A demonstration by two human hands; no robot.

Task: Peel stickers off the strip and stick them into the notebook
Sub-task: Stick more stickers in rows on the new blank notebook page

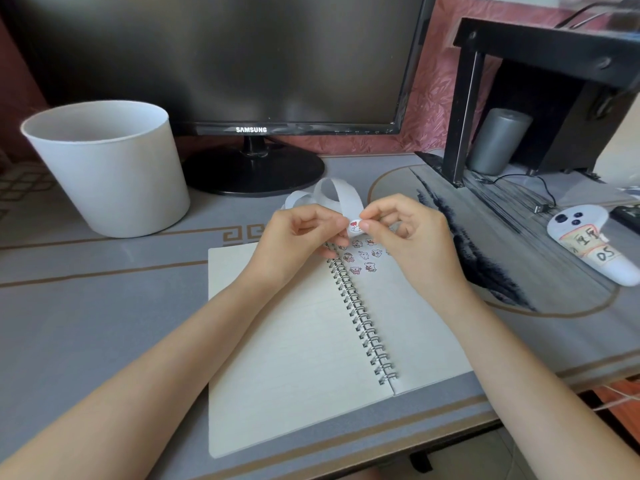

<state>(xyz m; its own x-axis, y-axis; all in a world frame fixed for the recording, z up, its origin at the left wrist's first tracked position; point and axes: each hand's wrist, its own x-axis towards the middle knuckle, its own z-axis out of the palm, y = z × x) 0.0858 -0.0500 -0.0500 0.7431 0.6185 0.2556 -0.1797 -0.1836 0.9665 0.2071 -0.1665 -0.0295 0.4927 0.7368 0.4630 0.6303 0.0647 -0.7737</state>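
An open spiral notebook (294, 341) lies on the desk, with several small cartoon stickers (363, 261) stuck near the top of its right page. Above the spiral, both hands hold a white sticker strip (329, 192) that loops away toward the monitor. My left hand (301, 237) pinches the strip's near end. My right hand (405, 230) pinches a sticker with a red mark (355, 226) at the strip's end with thumb and forefinger. Whether that sticker has lifted off the backing I cannot tell.
A white bucket (107, 168) stands at the back left. A Samsung monitor (225, 64) stands behind the notebook. A white controller with a paper label (595, 247) lies at the right, beside a black shelf (540, 91), a grey cylinder (498, 140) and a cable.
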